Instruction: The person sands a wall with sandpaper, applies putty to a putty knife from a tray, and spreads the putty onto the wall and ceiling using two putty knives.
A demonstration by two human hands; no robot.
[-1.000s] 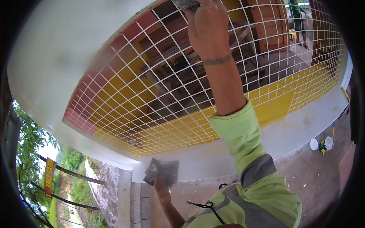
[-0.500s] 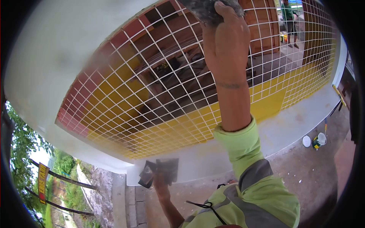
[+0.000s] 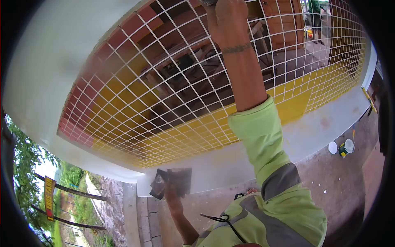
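Observation:
My right hand [image 3: 227, 22] is raised high against the white wire grille [image 3: 173, 99] at the top of the view, closed on a grey tool whose edge [image 3: 207, 2] just shows at the frame's top. Its arm wears a lime-green sleeve [image 3: 261, 136]. Down low, my left hand [image 3: 173, 193] holds a dark square board [image 3: 175, 180] near the foot of the white wall [image 3: 230, 164]. Behind the grille I see yellow and red surfaces and stacked timber.
A paint can with a loose white lid [image 3: 345, 147] stands on the ground at the right. A person [image 3: 317, 16] stands far off at the top right. Paving slabs [image 3: 148, 222], a yellow sign [image 3: 49, 193] and bushes lie at the lower left.
My right hand has shifted left and higher, so the grey tool is almost out of view. The left hand and its board stay in about the same place.

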